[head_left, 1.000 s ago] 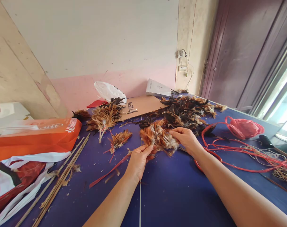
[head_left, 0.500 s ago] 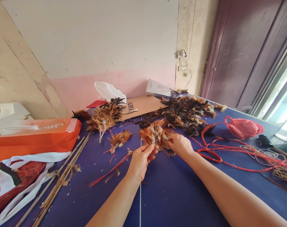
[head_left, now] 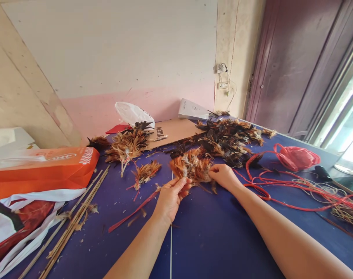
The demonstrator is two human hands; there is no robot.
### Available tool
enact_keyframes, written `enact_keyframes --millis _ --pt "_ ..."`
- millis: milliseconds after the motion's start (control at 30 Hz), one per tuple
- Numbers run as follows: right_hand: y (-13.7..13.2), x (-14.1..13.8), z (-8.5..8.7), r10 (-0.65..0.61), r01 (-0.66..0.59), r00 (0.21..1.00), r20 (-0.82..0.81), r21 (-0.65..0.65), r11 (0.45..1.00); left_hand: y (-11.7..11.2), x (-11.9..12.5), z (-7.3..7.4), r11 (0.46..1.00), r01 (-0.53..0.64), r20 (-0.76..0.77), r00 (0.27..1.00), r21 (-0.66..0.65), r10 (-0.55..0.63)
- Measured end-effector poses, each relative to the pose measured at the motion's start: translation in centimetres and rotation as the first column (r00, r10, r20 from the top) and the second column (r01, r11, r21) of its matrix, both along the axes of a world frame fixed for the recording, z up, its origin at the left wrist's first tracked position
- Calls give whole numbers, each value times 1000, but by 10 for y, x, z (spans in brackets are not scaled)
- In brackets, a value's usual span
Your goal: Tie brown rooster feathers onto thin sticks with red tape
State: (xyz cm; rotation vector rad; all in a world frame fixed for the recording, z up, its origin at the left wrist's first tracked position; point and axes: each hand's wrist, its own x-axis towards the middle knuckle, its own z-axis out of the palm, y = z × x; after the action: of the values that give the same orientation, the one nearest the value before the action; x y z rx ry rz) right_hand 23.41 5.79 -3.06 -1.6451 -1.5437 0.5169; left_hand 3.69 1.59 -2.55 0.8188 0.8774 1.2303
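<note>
My left hand (head_left: 171,197) pinches a small bunch of reddish-brown feathers (head_left: 179,167) between thumb and fingertips, quills downward. My right hand (head_left: 225,177) is closed, its fingertips at the right edge of the loose feather pile (head_left: 198,164); they seem to pinch feathers there, partly hidden by the fingers. To the left lies a small feather bundle (head_left: 147,171) tied with pink string. Behind it rests a larger feather bundle (head_left: 128,143) on a stick. A big heap of dark and brown feathers (head_left: 229,137) spreads beyond my right hand.
Pink plastic cord (head_left: 300,157) trails in loops on the right of the blue table (head_left: 205,240). Thin sticks (head_left: 77,217) and an orange bag (head_left: 63,170) lie left. A cardboard sheet (head_left: 176,131), white box (head_left: 192,109) and clear plastic bag (head_left: 132,112) are at the back.
My right hand has shifted slightly to the right along the edge of the feather pile. My left hand keeps its pinch. The whole view has moved a little.
</note>
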Motion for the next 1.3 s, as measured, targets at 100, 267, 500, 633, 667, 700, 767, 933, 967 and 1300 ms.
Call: enact_keyframes --millis 100,267,500,633,667,700,767,933,967,1300 --pt "4 4 -2 3 -3 994 -111 -6 1000 2 0 2 1000 2 19 1000 -6 -2" --pt "7 2 -4 10 -27 949 -316 -49 998 4 7 11 999 42 57 997 -4 -42" --pt "4 1 -1 5 -44 879 -477 -70 997 17 43 19 994 103 121 988 -46 -97" --pt "5 1 -2 -14 -18 858 -513 -56 998 35 65 12 992 88 237 969 -94 -64" --pt "5 1 -2 -22 -7 854 -519 -55 998 38 69 10 990 85 258 965 -109 -54" --pt "6 2 -3 -31 3 850 -526 -54 999 42 71 8 989 80 272 961 -121 -45" --pt "7 2 -5 -44 17 840 -542 -54 998 46 74 4 988 73 282 959 -139 -31" --pt "6 1 -4 -35 -3 800 -599 -62 998 47 75 -4 978 124 247 966 -170 -79" --pt "5 0 -4 -33 -8 788 -614 -64 998 46 76 -5 975 137 236 967 -176 -94" --pt "6 8 7 43 -36 558 -829 28 999 40 78 -8 972 94 205 978 -215 -49"
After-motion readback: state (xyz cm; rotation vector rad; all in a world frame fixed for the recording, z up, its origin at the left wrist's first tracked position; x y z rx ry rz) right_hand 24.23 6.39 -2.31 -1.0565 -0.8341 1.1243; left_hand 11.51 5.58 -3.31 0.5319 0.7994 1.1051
